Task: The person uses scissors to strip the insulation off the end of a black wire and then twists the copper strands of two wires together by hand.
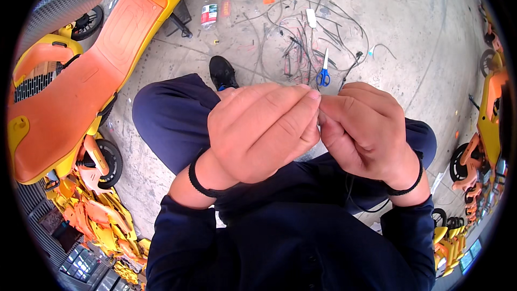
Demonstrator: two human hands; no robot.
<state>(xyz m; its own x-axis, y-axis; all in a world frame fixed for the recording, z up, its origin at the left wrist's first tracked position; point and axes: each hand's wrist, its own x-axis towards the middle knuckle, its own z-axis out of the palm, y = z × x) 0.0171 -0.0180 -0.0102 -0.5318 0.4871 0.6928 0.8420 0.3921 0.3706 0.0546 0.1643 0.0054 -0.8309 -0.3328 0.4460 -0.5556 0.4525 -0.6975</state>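
In front of my lap, my left hand [264, 132] and my right hand [366, 132] meet, their thumbs and fingertips pinched together. Only a tiny dark sliver shows between the fingertips; the fingers hide the rest of what they hold. From beneath my right hand a thin black cable [371, 210] curves down over my lap; where its upper end goes is hidden. Just beyond the hands, blue-handled scissors [323, 77] lie on the floor with their blades pointing away. Next to them spreads a loose tangle of grey and black cables [301, 48].
A white oblong piece [311, 18] lies among the cables. Farther left is a plastic bottle [209, 11]. An orange and yellow scooter body [70, 102] stands close on my left, with a pile of orange and yellow panels [99, 218] behind it. More scooters [487, 108] line the right side.
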